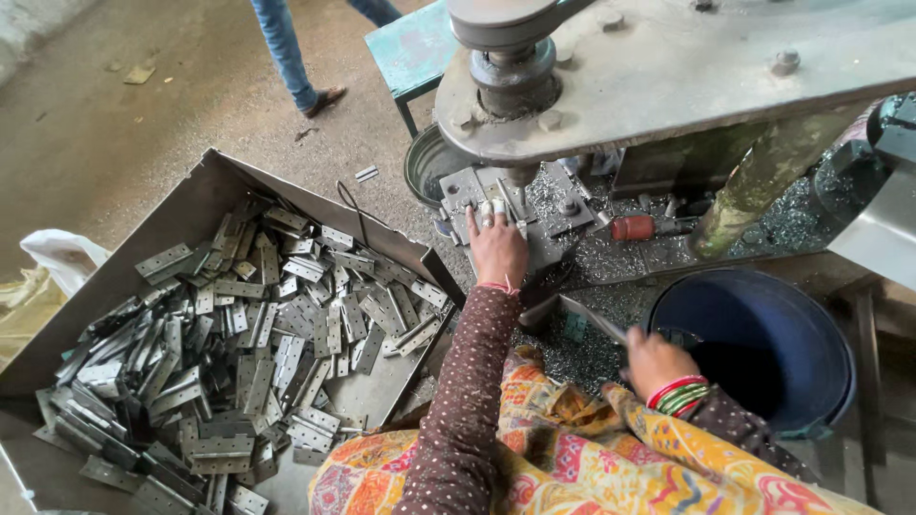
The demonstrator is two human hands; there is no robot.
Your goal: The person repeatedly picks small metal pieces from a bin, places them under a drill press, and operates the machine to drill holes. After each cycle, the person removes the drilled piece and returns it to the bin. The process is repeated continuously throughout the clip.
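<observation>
Landmark: the press bed (534, 215), the flat grey steel plate under the ram of the big machine; every place below is given from it.

Right hand (656, 360): nearest the viewer, well short of the press bed and to its right, just beside the rim of the dark blue bucket (763, 348). It is curled shut around a thin grey metal piece, blurred; what kind of piece I cannot tell.

Tray of hinges (172, 238): left of the press bed and nearer the viewer, a wide sheet-metal tray heaped with flat grey hinge plates (258, 343) lying every way. No hand touches it.

Left hand (496, 250): stretched forward and resting on the press bed, back of the hand up, fingers extended with the taped fingertips (489, 212) pressed down on a small flat hinge plate on the bed (506, 205). It is flat and pinning, not a closed grasp.

Hinge plate on the bed: straight ahead of the left hand, under its fingertips and just short of the ram (506, 67). Its long axis seems to run away from the viewer, in line with the fingers, though the fingers hide much of it.

Nearer hand: the left is on the piece; the right is well apart from it.

Beyond the bed: a round metal pan (425, 167) at its far left, metal swarf and a red-handled tool (634, 227) to its right, then a green stool (410, 48) and another person's legs (286, 48).
</observation>
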